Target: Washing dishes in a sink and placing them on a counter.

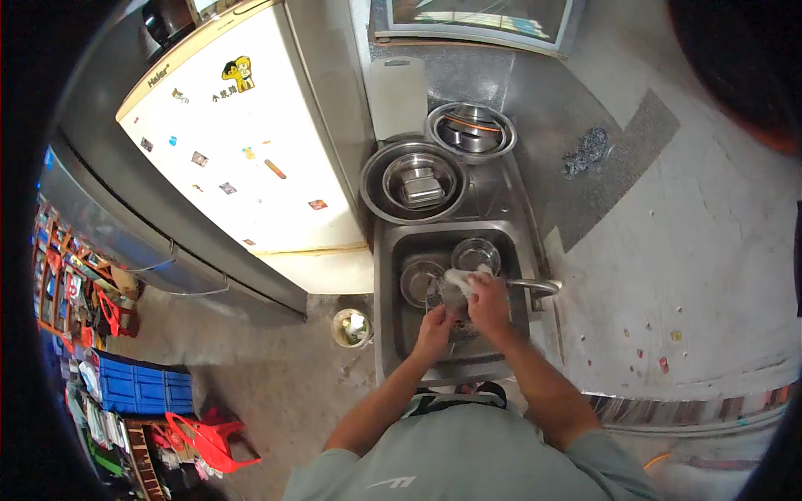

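Note:
Over the stainless steel sink (407,360), my left hand (436,330) grips the near edge of a shiny, clear or metal piece of kitchenware (452,302) whose exact kind I cannot tell. My right hand (490,305) is closed on a whitish cloth (465,279), which lies against that piece. Just beyond the cloth, a round glass or metal bowl (475,252) rests in the basin. Another round bowl (418,283) is at the basin's left side, partly covered by the held piece. The curved faucet spout (529,284) reaches in from the right, its tip near my right hand.
Behind the basin stand a large steel bowl (369,199) with smaller vessels inside and another steel bowl (433,136) full of metal ware. A white cutting board (398,94) leans at the wall. Left are a refrigerator (250,156) and, on the floor, a small bucket (338,335).

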The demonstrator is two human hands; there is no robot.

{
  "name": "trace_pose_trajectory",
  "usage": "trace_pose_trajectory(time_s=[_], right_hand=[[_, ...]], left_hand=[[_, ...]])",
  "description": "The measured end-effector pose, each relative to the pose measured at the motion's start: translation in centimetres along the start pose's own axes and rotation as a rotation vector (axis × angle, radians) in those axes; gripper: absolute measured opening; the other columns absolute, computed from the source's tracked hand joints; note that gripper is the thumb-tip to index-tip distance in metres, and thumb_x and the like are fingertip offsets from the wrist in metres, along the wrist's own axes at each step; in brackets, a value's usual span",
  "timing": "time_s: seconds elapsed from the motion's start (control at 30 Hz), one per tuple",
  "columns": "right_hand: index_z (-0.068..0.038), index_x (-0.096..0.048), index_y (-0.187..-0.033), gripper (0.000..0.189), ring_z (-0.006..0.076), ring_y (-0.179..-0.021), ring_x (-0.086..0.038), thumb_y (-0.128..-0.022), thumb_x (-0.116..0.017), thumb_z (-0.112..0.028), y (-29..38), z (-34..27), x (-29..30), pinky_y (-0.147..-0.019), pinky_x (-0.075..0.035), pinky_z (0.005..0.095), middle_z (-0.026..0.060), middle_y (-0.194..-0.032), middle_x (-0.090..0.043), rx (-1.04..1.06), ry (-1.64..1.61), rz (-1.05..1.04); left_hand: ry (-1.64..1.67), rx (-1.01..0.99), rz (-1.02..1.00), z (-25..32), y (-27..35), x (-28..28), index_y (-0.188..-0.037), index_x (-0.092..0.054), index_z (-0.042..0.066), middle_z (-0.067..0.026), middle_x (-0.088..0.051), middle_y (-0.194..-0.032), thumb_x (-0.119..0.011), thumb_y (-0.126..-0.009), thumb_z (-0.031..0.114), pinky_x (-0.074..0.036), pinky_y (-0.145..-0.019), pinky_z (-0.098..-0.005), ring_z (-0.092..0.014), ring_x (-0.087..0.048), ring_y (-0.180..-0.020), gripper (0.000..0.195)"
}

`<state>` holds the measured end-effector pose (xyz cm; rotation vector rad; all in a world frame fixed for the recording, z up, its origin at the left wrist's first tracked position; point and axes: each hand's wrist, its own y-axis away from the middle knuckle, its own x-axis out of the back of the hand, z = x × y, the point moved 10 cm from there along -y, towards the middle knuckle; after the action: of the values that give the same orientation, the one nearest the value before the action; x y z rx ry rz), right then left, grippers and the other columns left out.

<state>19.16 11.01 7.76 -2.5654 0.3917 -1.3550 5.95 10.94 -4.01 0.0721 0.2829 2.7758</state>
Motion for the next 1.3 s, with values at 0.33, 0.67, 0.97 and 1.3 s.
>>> trace_pose_trajectory(time_s=[0.33, 0.67, 0.97, 1.3], right_hand=[[-0.008, -0.064, -0.107, 0.034, 0.0327, -0.100, -0.057, -0.073, -0.061, -0.012, -1.1, -3.4, -0.7, -0.085, -0.044, 0.0397, 0.0114, -0.101, -0.062, 0.290, -0.212, -0.086], [-0.001, -0.059, -0.118, 0.038, 0.0149, -0.092, -0.060, -0.083, -0.061, -0.017, -1.3, 4.2, -8.0, -0.083, -0.045, 0.0273, 0.0042, -0.103, -0.064, -0.454, -0.967, -0.504], [-0.012, -0.050, -0.128, 0.038, 0.0201, -0.108, -0.055, -0.091, -0.055, -0.020, 2.6, 2.9, -7.5, -0.092, -0.044, 0.0364, 0.0045, -0.117, -0.058, -0.877, -1.453, -0.448], [0.000, -0.047, -0.125, 0.039, 0.0225, -0.104, -0.056, -0.092, -0.053, -0.019, 6.2, 3.5, -7.6, -0.089, -0.044, 0.0371, 0.0129, -0.114, -0.057, -0.623, -0.959, -0.107]], left_hand=[[-0.021, -0.002, -0.136, 4.9, 1.9, 2.8, -0.101, -0.060, 0.001, -0.0022, -0.062, -0.089, -0.057, -0.088, 0.014, -0.043, -0.072, -0.0241, -0.008, -0.054, -0.082, 0.019], [0.718, 0.165, 0.047, 3.8, 2.2, 8.5, -0.096, -0.060, 0.005, -0.0006, -0.061, -0.088, -0.053, -0.092, 0.015, -0.047, -0.073, -0.0287, -0.013, -0.058, -0.080, 0.013], [0.962, 0.362, 0.193, 0.2, 1.9, 8.6, -0.111, -0.056, -0.003, -0.0153, -0.062, -0.109, -0.047, -0.094, 0.019, -0.050, -0.086, -0.0415, -0.028, -0.061, -0.100, 0.030], [1.176, 0.201, 0.210, -1.3, -2.1, 9.2, -0.128, -0.043, -0.001, -0.0187, -0.049, -0.129, -0.031, -0.099, 0.027, -0.038, -0.101, -0.0482, -0.033, -0.047, -0.119, 0.042]])
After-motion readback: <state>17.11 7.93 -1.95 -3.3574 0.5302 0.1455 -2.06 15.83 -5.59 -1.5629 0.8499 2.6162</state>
